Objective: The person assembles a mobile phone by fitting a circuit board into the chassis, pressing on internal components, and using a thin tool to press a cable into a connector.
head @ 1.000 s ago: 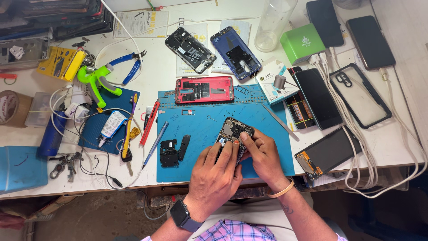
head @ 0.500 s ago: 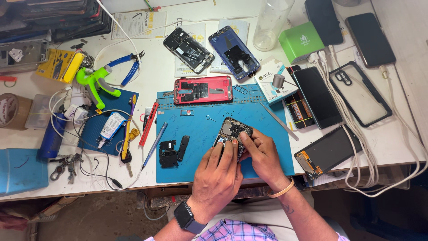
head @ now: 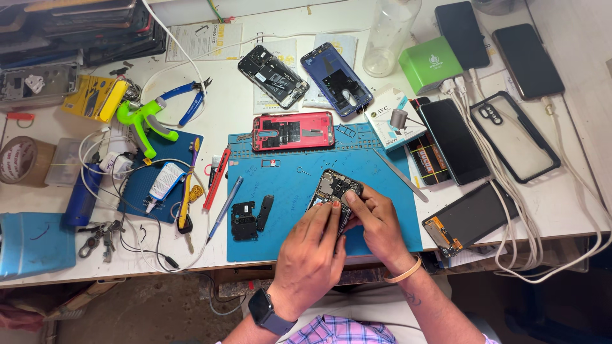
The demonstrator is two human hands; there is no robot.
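Two hands [head: 344, 232] are closed around an opened phone [head: 336, 189] near the blue mat's [head: 287, 236] front edge. Bare mat is left just beside them. The phone's circuitry is exposed.

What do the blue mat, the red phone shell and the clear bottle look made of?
Blue mat: probably silicone or rubber, matte, with moulded compartments along its top edge. Red phone shell: glossy red frame, plastic or painted metal; unclear which. Clear bottle: transparent, likely plastic, though glass is possible.

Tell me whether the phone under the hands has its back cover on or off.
Off. The phone on the blue mat shows bare internal parts where a cover would sit, with the left hand and right hand on it.
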